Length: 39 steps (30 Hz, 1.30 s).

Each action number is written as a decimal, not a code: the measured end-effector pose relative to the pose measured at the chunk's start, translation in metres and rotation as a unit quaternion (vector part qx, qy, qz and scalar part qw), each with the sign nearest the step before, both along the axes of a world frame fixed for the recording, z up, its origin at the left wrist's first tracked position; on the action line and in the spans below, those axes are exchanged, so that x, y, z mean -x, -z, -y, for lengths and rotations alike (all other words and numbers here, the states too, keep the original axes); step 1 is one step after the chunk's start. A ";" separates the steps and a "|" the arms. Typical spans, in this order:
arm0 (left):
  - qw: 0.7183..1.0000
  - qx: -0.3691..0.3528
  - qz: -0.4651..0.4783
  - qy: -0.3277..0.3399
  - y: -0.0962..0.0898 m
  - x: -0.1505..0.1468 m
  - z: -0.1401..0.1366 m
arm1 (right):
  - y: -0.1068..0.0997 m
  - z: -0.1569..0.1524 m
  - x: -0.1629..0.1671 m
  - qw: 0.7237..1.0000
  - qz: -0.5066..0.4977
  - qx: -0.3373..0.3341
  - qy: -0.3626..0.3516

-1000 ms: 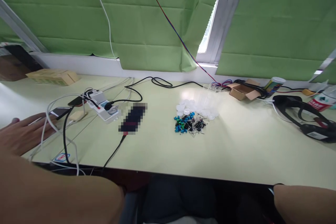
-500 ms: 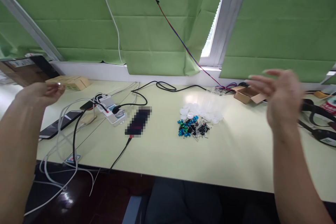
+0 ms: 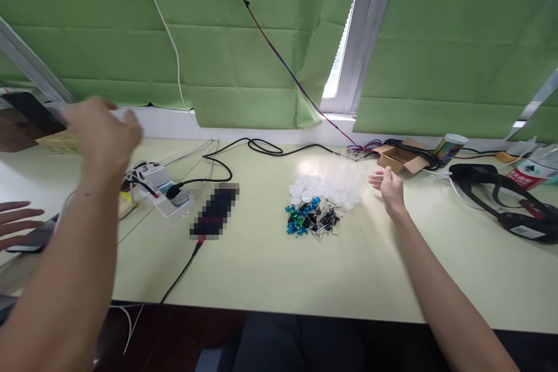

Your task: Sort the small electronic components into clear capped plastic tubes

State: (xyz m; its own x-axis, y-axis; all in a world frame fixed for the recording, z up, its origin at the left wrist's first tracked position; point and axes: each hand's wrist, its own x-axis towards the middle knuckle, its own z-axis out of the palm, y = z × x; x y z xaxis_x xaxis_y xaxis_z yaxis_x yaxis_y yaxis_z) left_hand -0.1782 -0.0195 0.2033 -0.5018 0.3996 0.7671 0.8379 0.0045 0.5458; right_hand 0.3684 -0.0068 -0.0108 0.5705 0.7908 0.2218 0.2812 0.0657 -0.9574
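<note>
My right hand [image 3: 390, 189] is low over the table, its fingers stretched out and apart, with nothing seen in it. Its fingertips are at the right edge of a group of clear plastic tubes or containers [image 3: 346, 177]; I cannot tell whether they touch. Beside these lie round white translucent caps [image 3: 299, 189]. In front is a pile of small blue and green pieces [image 3: 297, 218] mixed with black pieces and thin metal pins [image 3: 325, 220]. My left hand [image 3: 104, 133] is raised at the left, above the cables and near a yellowish box [image 3: 58, 142]; motion blurs its fingers.
Another person's hand [image 3: 20, 224] reaches in at the left edge. A power strip [image 3: 163, 189] with cables and a phone-like device [image 3: 215, 209] with a blurred-out screen lie left of centre. At the right are an opened cardboard box [image 3: 401, 158], a can [image 3: 451, 148] and a black headset [image 3: 523, 221].
My right hand has come down and leftward to the clear plastic pieces. My left hand has risen and shifted right. Another person's hand has appeared at the left. The view has turned slightly right.
</note>
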 end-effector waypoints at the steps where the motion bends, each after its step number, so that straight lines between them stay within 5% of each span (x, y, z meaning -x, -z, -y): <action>1: 0.999 0.036 -0.027 0.013 0.006 -0.025 -0.006 | 0.003 -0.001 -0.001 1.000 0.006 0.004 0.002; 3: 0.987 0.123 -0.048 0.093 0.032 -0.084 -0.013 | 0.009 -0.001 -0.002 1.000 0.024 0.012 0.007; 7: 0.932 0.246 -0.083 0.252 0.120 -0.182 -0.016 | 0.017 0.005 0.000 0.996 0.086 0.019 0.016; 10: 0.917 0.279 -0.079 0.275 0.179 -0.208 -0.016 | 0.018 0.010 0.003 0.991 0.128 0.022 0.006; 13: 0.910 0.290 -0.081 0.284 0.207 -0.206 -0.017 | 0.017 0.013 0.006 0.988 0.152 0.021 -0.009; 39: 0.896 0.295 -0.116 0.310 0.217 -0.195 -0.026 | 0.022 0.007 0.006 0.980 0.189 0.050 -0.027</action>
